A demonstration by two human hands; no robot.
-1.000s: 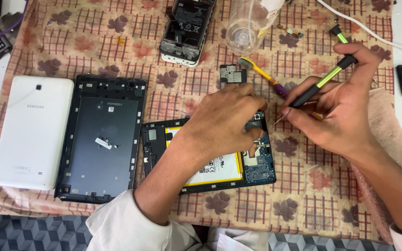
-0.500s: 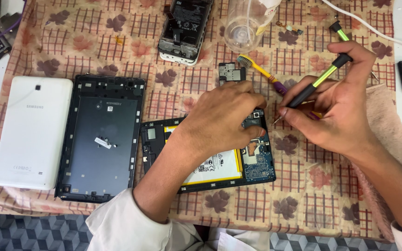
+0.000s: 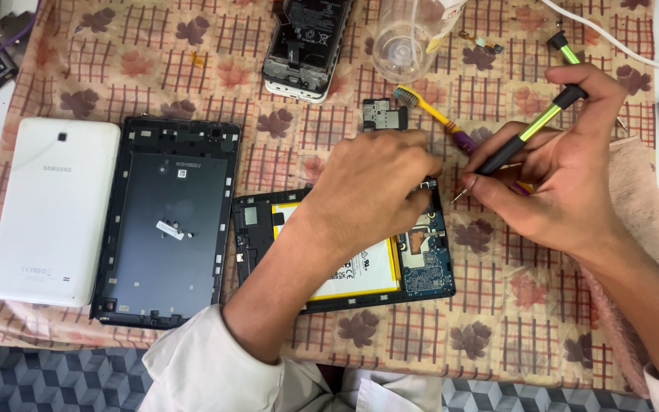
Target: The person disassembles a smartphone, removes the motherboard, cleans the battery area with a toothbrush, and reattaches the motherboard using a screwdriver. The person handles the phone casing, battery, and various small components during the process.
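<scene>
The right hand (image 3: 566,183) has drawn its green-and-black screwdriver (image 3: 532,131) closer, tip now just off the opened tablet's (image 3: 390,259) top-right corner on the cloth. The left hand (image 3: 375,191) stays pressed there, fingers curled; pinching a part, possibly, though that's hidden.

A cloth (image 3: 497,305) covers the table. The open tablet (image 3: 421,263) lies in the middle of the frame, and the left hand (image 3: 371,191) rests on top of it. The right hand (image 3: 558,175) is just right of it, with a screwdriver (image 3: 520,139) in it. An empty frame (image 3: 165,221) lies left of the tablet. A back cover (image 3: 47,210) lies at the far left. A phone (image 3: 306,46) lies at the top middle, with a cup (image 3: 406,42) right beside it. A toothbrush (image 3: 429,111) lies below the cup.
</scene>
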